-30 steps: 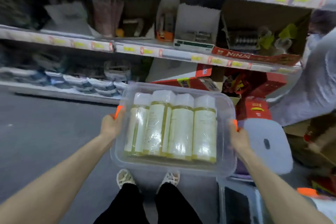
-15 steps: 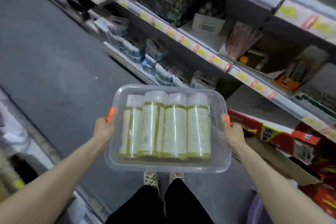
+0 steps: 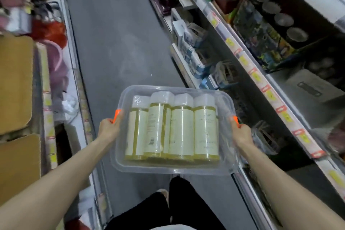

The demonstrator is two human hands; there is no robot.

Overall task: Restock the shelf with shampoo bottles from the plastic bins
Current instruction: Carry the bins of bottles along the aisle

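I carry a clear plastic bin (image 3: 173,169) in front of my body, level, above the aisle floor. Several shampoo bottles (image 3: 182,127) lie side by side in it, yellow liquid with pale labels and white caps pointing away from me. My left hand (image 3: 108,131) grips the bin's left rim, with orange fingernails on the edge. On the opposite rim my right hand (image 3: 241,134) holds on in the same way.
A grey aisle floor (image 3: 115,43) runs ahead between two shelf units. The right shelving (image 3: 261,84) holds boxed goods behind yellow and red price tags. On the left stand cardboard boxes (image 3: 15,84) and red and pink goods. My dark trousers (image 3: 168,209) show below the bin.
My view has swung left from facing the shelves to looking down the aisle. The bin stays held in both hands in the same grip. The person at the right is out of view.
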